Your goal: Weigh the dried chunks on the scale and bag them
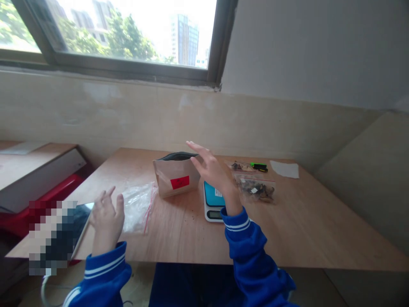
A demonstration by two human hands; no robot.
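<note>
At frame centre, the open, empty right hand [211, 169] reaches the brown pouch [177, 175]; a careless nudge could tip it. The left hand [107, 218], fingers spread and empty, hovers beside a clear zip bag [138, 206].

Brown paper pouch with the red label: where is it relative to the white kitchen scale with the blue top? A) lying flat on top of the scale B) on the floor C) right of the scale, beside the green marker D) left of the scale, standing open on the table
D: the brown paper pouch with the red label stands open-topped on the wooden table, just left of the white kitchen scale with the blue top, with the right hand at its rim.
</note>
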